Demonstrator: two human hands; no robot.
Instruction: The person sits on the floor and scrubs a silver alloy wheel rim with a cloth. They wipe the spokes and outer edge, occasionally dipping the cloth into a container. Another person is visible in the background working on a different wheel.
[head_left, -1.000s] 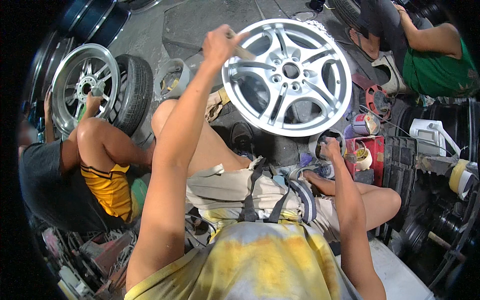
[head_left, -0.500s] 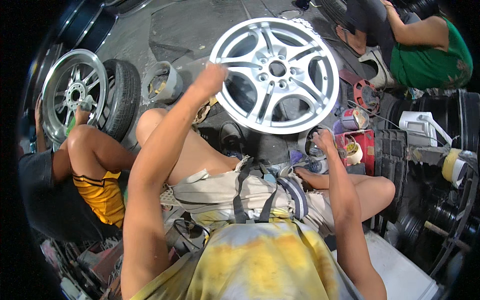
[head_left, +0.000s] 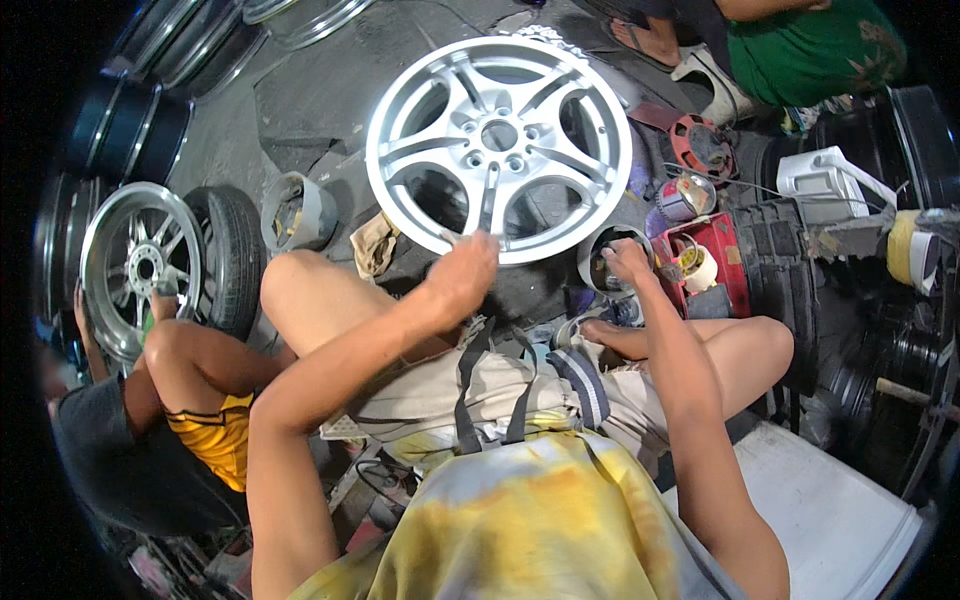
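Note:
A silver alloy wheel rim with split spokes lies face up before me, raised above the floor. My left hand is at its near edge, fingers closed. A small tan edge shows at the fingertips, too small to name. My right hand is closed at the mouth of a grey round container, right of the rim's near edge. Whatever its fingers grip is hidden.
At my left a person holds another wheel rim beside a tire. A grey bucket and a tan cloth lie nearer. Rightward are a red tray, a red reel and a person in green.
My left hand has moved from the rim's left edge rightward and nearer, to its near edge. My right hand stays at the grey container. The whole view has shifted somewhat.

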